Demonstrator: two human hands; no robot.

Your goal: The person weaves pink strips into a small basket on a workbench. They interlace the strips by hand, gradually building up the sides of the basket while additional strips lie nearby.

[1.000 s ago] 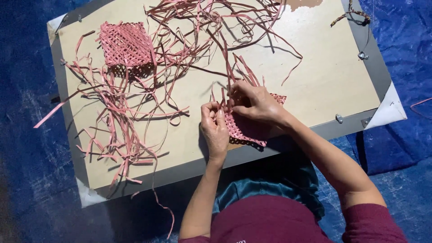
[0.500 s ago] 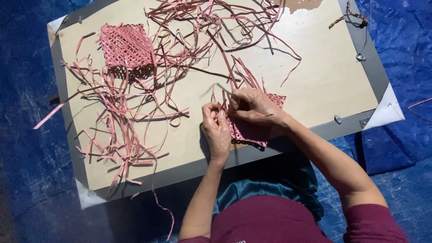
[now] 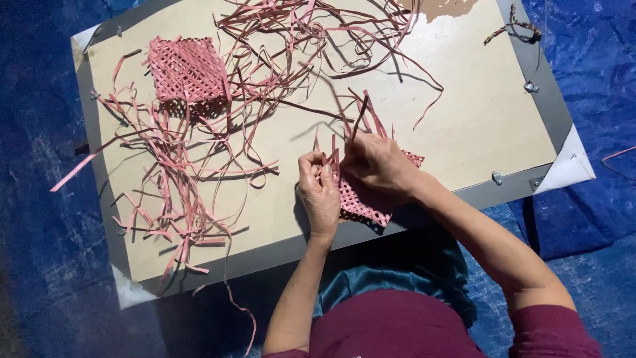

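A small pink woven mat (image 3: 371, 199), a lattice of flat strips, lies at the near edge of a pale board (image 3: 464, 113), partly overhanging the board's grey rim just in front of the person. Loose strip ends (image 3: 364, 113) stand up from its far side. The left hand (image 3: 319, 192) rests on the mat's left edge, fingers curled and thumb pressed against the short upright strip ends there, pinching them. The right hand (image 3: 381, 164) lies across the top of the mat, fingers closed on one darker strip that rises away from it; the fingertips themselves are hidden under the knuckles, so how tightly they pinch cannot be told. The two hands sit just beside each other, nearly touching.

Further out on the board, a second woven square (image 3: 189, 69) of the same pink lies at the far left corner, well apart from the hands, with long unwoven tails trailing toward the near left edge. A tangle of loose pink and brownish strips (image 3: 298, 40) spreads between that square and the hands and along the far edge, some curling into open loops. A short twisted cord (image 3: 510, 30) lies at the far right corner, and small metal fittings (image 3: 495, 177) sit on the grey rim at the right. White corner pieces (image 3: 570, 169) show at the board's corners. Blue tarpaulin (image 3: 40, 219) covers the ground all around.
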